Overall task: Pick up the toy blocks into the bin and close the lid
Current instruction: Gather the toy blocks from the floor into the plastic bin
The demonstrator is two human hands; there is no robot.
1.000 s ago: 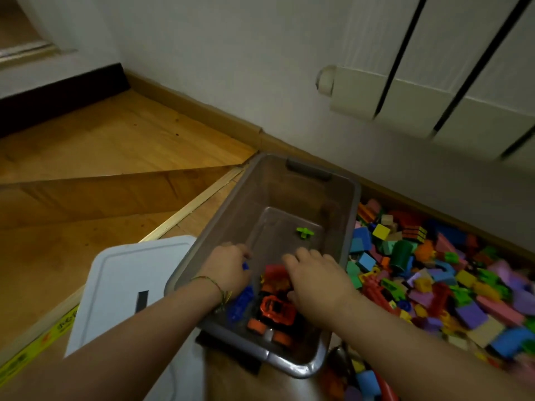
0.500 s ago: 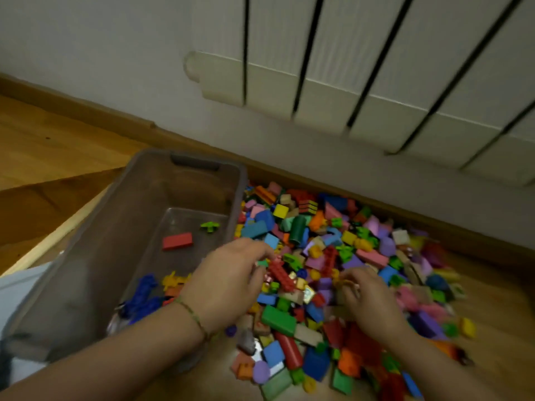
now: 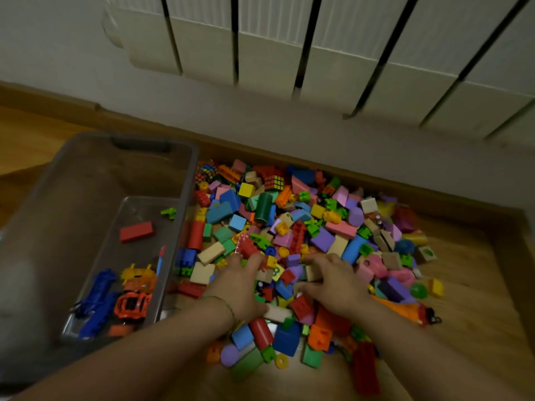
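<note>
Wooden floor (image 3: 477, 328) of smooth, warm-toned boards runs beneath a white ribbed radiator (image 3: 289, 53) on the wall, far beyond your fingertips. Left of your fingers stands the bin (image 3: 72, 198), a deep rectangular tub of cloudy grey translucent plastic. It is open, and no lid is in view. Only a scatter lies on its bottom, including a flat red block (image 3: 136, 231), an orange toy car (image 3: 131, 305) and some blue pieces (image 3: 95, 302). By my judgement nearly all the work is left.

The pile of toy blocks (image 3: 318, 221) spreads around and ahead of your fingers. It holds glossy studded bricks, matte cubes, wedges, cylinders and discs in many colours, some a plain wood tone. Your left hand (image 3: 243, 285) and right hand (image 3: 335, 282) sit side by side on the pile's near part, palms down, fingers bent into the blocks. Whether they clasp any piece cannot be told.
</note>
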